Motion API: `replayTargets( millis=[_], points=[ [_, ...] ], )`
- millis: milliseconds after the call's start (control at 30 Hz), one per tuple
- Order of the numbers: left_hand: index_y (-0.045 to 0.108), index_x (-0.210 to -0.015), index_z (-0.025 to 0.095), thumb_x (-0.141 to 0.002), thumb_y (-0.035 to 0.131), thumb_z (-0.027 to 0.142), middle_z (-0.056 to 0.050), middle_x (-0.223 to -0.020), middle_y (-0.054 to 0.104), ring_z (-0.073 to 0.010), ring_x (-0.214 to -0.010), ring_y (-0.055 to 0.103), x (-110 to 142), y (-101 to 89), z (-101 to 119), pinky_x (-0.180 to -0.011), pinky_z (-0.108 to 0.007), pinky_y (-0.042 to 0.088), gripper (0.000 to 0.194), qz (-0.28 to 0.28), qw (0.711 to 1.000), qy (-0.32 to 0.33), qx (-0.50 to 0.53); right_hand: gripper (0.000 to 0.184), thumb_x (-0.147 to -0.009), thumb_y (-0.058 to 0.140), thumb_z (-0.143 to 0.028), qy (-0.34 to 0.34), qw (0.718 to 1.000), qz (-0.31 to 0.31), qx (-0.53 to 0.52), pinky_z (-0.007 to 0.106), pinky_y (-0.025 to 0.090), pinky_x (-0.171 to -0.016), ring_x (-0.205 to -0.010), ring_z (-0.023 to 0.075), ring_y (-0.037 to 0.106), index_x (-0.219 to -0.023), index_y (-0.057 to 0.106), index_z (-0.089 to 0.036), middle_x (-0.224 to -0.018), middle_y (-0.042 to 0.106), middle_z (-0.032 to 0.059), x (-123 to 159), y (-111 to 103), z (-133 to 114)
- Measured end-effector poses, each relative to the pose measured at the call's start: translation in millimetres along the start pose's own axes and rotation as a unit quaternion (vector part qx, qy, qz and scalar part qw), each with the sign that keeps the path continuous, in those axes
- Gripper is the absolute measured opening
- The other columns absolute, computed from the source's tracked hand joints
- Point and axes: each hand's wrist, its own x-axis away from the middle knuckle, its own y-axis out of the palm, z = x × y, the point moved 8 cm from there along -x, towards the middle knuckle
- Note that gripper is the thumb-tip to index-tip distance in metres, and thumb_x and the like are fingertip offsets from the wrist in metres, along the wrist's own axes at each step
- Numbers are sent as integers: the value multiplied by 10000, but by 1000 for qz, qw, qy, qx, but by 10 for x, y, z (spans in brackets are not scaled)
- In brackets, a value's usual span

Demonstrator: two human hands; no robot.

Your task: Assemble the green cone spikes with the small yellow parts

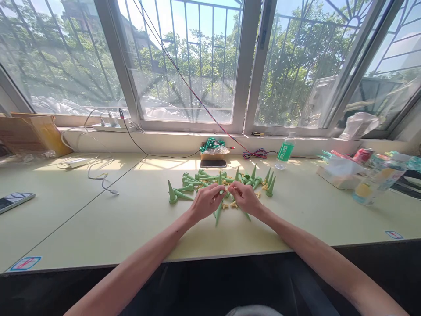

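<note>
My left hand (pixel 205 202) is closed round a green cone-shaped spike (pixel 218 214) whose tip points down toward me. My right hand (pixel 245 198) pinches something small at the spike's top end, touching the left fingers; I cannot make out what it is. Both hands hover over the pale table (pixel 131 219). Just beyond them lies a pile of green spikes (pixel 197 179), some upright (pixel 271 185), with several small yellow pieces (pixel 233 204) among them.
A black phone (pixel 213 163) and a small box with green wire (pixel 214 148) sit behind the pile. A green bottle (pixel 284 152), tissue box (pixel 338 172) and cans stand at right. Cables, a charger (pixel 75 162) and another phone (pixel 13 200) lie at left.
</note>
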Motion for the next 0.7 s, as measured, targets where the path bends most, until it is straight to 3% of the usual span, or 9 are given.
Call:
replayTargets(
  millis=[700],
  points=[
    [679, -969, 184, -933, 558, 250, 16, -640, 553, -92, -518, 457, -3, -5, -12, -511, -204, 351, 143, 9, 1000, -5, 1, 293, -970, 433, -377, -13, 1000, 1, 17, 222, 276, -509, -493, 95, 337, -767, 528, -189, -548, 419, -53, -5, -7, -2]
  ],
)
